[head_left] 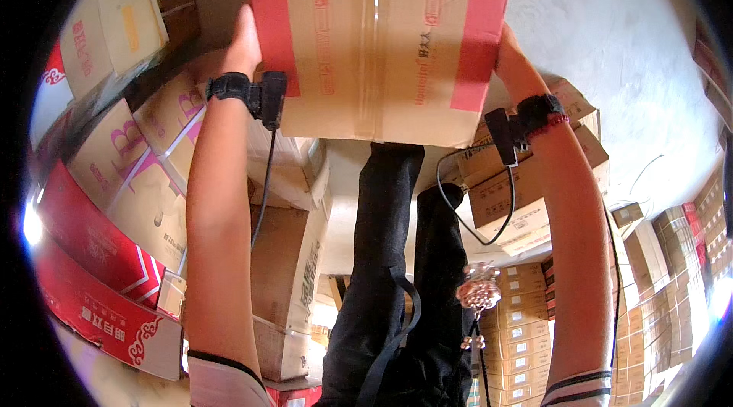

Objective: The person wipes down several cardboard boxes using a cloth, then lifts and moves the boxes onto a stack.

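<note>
A large brown cardboard box [374, 48] with red bands along both sides fills the top middle of the view. Clear tape runs down the centre of its face. My left hand [246, 40] presses against the box's left side, and my right hand [508, 52] grips the opposite side. Most fingers of both hands are hidden by the box. Each wrist wears a black strap with a small black device and a cable.
Cartons with purple lettering [126, 147] and a red carton [107, 315] are stacked on the left. Brown boxes [504, 193] lie beyond my right wrist, beside a pale wall [595, 17]. More carton stacks [515, 331] stand at lower right. My legs are below the box.
</note>
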Demonstrator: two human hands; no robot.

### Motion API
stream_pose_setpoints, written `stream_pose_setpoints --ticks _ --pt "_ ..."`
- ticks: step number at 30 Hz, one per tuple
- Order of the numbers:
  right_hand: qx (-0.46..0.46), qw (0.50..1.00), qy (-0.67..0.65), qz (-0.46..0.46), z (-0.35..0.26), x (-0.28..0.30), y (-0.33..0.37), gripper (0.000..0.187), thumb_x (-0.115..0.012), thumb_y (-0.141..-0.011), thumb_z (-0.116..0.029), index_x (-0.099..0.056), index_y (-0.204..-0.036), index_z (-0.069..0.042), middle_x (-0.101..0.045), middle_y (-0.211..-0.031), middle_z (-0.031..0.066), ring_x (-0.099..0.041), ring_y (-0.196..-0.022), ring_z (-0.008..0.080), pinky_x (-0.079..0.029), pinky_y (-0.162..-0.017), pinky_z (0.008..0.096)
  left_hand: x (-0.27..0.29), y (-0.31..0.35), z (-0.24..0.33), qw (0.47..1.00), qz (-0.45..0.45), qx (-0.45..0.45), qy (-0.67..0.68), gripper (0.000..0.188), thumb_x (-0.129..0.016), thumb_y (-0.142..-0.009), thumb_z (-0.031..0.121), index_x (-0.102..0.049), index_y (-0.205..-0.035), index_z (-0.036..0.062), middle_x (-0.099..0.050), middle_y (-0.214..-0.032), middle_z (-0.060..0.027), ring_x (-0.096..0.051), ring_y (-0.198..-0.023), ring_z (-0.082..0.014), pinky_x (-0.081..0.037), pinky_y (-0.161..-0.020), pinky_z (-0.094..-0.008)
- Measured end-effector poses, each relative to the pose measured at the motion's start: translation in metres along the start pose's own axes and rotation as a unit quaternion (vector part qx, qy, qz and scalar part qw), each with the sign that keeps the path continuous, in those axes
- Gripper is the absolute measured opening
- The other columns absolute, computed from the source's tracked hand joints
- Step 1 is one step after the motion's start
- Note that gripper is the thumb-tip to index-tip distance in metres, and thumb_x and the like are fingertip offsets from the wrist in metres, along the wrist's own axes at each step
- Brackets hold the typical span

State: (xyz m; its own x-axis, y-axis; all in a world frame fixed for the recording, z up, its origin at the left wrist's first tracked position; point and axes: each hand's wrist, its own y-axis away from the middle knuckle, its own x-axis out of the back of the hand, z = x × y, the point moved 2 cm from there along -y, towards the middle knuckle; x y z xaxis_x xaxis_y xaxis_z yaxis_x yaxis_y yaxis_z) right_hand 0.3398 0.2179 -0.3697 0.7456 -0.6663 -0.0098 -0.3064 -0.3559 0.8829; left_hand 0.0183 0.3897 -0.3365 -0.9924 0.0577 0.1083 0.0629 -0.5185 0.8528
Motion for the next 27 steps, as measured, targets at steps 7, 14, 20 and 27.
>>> stream_pose_setpoints --ticks 7,14,20,27 --pt "0.024 0.998 0.051 0.041 -0.016 -0.02 0.022 0.064 -0.037 -0.086 -0.054 -0.057 -0.103 0.005 -0.06 -0.087 0.0121 -0.054 -0.08 0.0231 -0.041 -0.073 0.0363 -0.002 0.015 0.027 0.996 -0.082 -0.027 0.004 0.072 -0.029 -0.087 0.061 -0.035 -0.129 0.0033 -0.04 -0.131 -0.0106 -0.037 -0.12 -0.0246 -0.03 -0.099 -0.0375" --pt "0.102 0.986 0.108 0.077 -0.023 -0.008 0.045 0.065 -0.03 -0.087 -0.056 -0.059 -0.103 -0.001 -0.06 -0.089 0.0229 -0.057 -0.084 0.0304 -0.041 -0.079 0.0387 0.007 0.044 -0.013 0.931 0.133 -0.171 -0.294 0.078 -0.046 -0.08 0.059 -0.035 -0.127 -0.0028 -0.041 -0.129 -0.016 -0.04 -0.118 -0.0247 -0.03 -0.098 -0.034" --pt "0.05 0.971 0.233 -0.024 -0.035 0.003 0.109 0.063 -0.038 -0.082 -0.06 -0.042 -0.13 -0.019 -0.05 -0.12 0.0206 -0.044 -0.116 0.0337 -0.035 -0.096 0.0358 -0.023 0.091 -0.001 0.998 0.005 -0.057 -0.025 0.042 -0.06 -0.075 0.013 -0.049 -0.114 0.0032 -0.054 -0.115 -0.0089 -0.051 -0.104 -0.0202 -0.039 -0.088 -0.0338" --pt "0.125 0.976 0.18 -0.009 -0.028 0.039 0.116 0.05 -0.043 -0.083 -0.049 -0.048 -0.122 -0.019 -0.058 -0.107 0.0181 -0.054 -0.102 0.0345 -0.042 -0.087 0.0385 -0.049 0.092 -0.017 0.972 0.002 -0.157 -0.174 0.053 -0.062 -0.077 0.026 -0.043 -0.121 0.0037 -0.049 -0.12 -0.013 -0.046 -0.11 -0.0258 -0.034 -0.094 -0.0375"
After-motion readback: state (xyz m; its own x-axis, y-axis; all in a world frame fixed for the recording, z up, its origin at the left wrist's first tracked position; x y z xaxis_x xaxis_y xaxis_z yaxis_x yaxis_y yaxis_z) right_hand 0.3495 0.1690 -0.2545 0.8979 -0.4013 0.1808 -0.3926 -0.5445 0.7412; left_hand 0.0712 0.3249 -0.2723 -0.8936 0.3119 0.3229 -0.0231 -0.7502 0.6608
